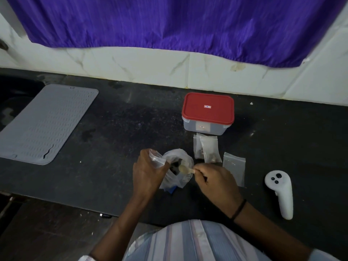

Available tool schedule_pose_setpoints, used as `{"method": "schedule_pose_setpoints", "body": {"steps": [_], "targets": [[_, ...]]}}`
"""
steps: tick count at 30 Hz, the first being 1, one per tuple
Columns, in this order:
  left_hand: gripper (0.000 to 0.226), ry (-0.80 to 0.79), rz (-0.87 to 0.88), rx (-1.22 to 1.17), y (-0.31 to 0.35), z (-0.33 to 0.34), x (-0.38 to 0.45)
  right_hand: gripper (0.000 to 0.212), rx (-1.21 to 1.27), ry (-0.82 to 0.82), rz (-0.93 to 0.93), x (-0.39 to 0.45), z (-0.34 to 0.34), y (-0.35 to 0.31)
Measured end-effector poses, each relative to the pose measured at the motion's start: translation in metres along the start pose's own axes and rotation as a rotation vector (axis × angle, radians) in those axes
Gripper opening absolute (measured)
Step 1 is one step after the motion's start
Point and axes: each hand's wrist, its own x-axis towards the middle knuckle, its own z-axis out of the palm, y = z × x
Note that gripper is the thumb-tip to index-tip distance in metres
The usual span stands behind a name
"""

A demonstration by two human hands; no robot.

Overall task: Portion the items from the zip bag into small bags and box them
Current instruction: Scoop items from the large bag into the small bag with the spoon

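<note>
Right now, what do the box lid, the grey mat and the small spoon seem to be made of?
The box lid looks like red plastic, smooth with a moulded rim. The grey mat seems to be soft silicone or rubber: matte, ribbed, with a tear near one edge. The small spoon in the right hand is pale, perhaps wood or plastic; blur leaves this open.

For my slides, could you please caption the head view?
Left hand holds the zip bag open while right hand dips a spoon in.
</note>
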Motion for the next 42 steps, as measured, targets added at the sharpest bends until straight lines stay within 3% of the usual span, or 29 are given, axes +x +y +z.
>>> {"method": "schedule_pose_setpoints", "body": {"steps": [3, 8, 14, 19, 23, 33, 35, 38, 42], "targets": [[0.045, -0.105, -0.169, -0.062, 0.006, 0.001, -0.002, 0.028, -0.100, 0.012, -0.042, 0.004, 0.017, -0.001], [0.044, -0.215, -0.370, -0.228, 0.011, 0.005, 0.000, 0.018, -0.163, -0.038, -0.045, 0.013, 0.029, -0.010], [0.028, -0.243, -0.455, -0.495, 0.015, 0.003, 0.003, 0.016, 0.031, -0.175, 0.111, 0.013, 0.035, -0.004], [0.034, -0.268, -0.473, -0.579, 0.011, 0.001, 0.002, 0.014, 0.414, -0.206, 0.359, 0.011, 0.038, 0.000], [0.032, -0.256, -0.413, -0.514, 0.010, 0.003, 0.003, 0.016, 0.714, -0.141, 0.548, 0.006, 0.039, 0.005], [0.040, -0.196, -0.196, -0.351, 0.006, -0.004, 0.002, 0.014, 0.791, -0.009, 0.590, -0.002, 0.022, 0.014], [0.048, -0.107, -0.089, -0.294, 0.006, -0.006, 0.000, 0.013, 0.797, 0.033, 0.587, -0.004, 0.013, 0.012], [0.042, -0.001, 0.136, -0.169, 0.003, -0.008, -0.001, 0.014, 0.863, 0.091, 0.571, -0.005, -0.008, 0.004], [0.042, -0.002, 0.329, -0.059, 0.003, -0.006, -0.004, 0.017, 0.942, 0.128, 0.470, -0.002, -0.041, -0.017]]}}
